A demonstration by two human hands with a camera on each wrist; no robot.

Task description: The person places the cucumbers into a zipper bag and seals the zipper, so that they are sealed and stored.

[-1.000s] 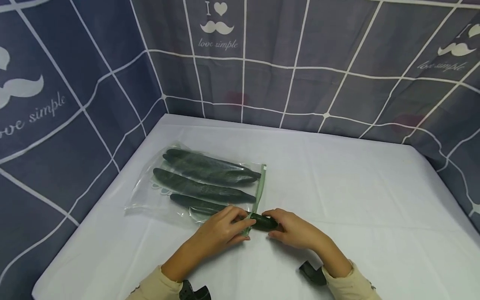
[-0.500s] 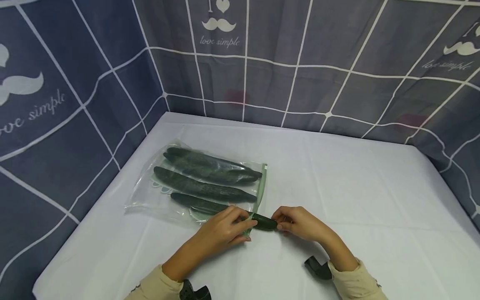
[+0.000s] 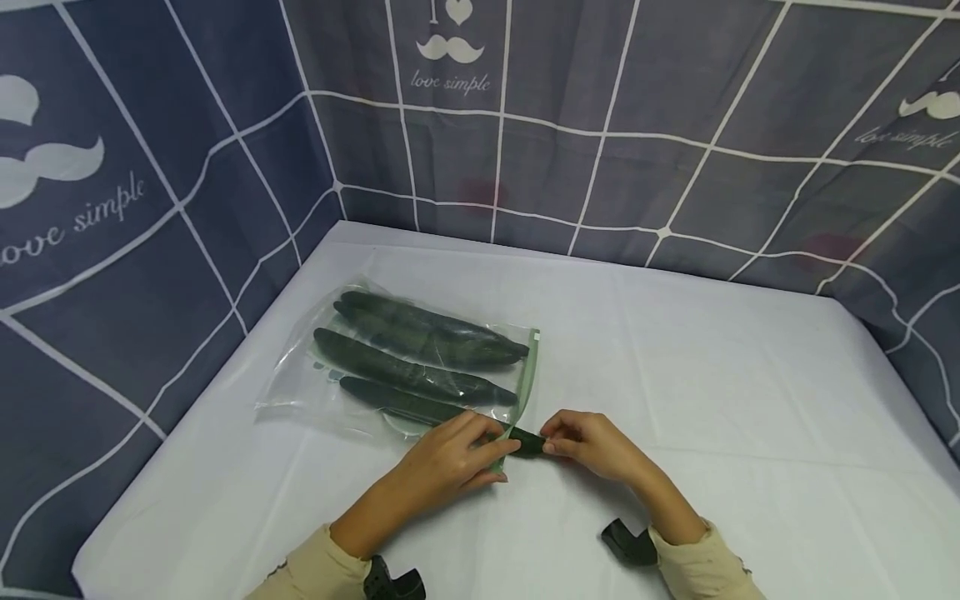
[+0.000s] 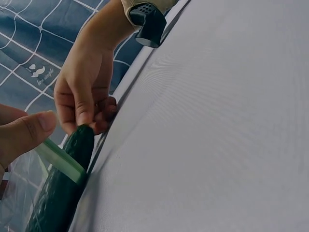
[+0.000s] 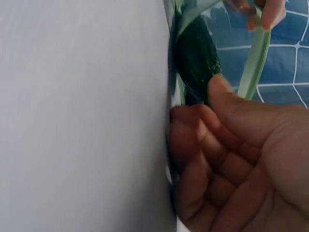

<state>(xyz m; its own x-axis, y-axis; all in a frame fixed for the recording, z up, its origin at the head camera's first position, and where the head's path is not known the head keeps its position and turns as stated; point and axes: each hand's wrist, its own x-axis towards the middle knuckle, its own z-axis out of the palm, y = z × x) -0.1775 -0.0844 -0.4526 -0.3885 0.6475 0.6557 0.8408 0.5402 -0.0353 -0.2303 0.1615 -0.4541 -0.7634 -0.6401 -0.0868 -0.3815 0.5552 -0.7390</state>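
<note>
A clear zip bag [image 3: 300, 392] with a green zip edge lies flat on the table, several dark green cucumbers [image 3: 405, 367] inside it. The nearest cucumber [image 3: 531, 442] pokes its right end out through the bag's mouth. My left hand [image 3: 457, 454] pinches the green zip strip [image 4: 60, 162] at the near corner, lifting it over that cucumber. At the protruding tip, my right hand [image 3: 592, 446] holds the cucumber [image 5: 195, 55] between thumb and curled fingers. In the right wrist view its thumb [image 5: 224, 94] lies against the cucumber's end.
White cloth covers the table [image 3: 712, 375], with bare surface to the right of the bag. A dark grid-patterned curtain [image 3: 570, 100] with white print hangs along the back and sides. Black wrist devices [image 3: 628, 543] sit at both sleeves.
My right hand drew back slightly and took a new grip at the cucumber's tip. That cucumber has slid a little left, into the bag. My left hand stays on the zip edge.
</note>
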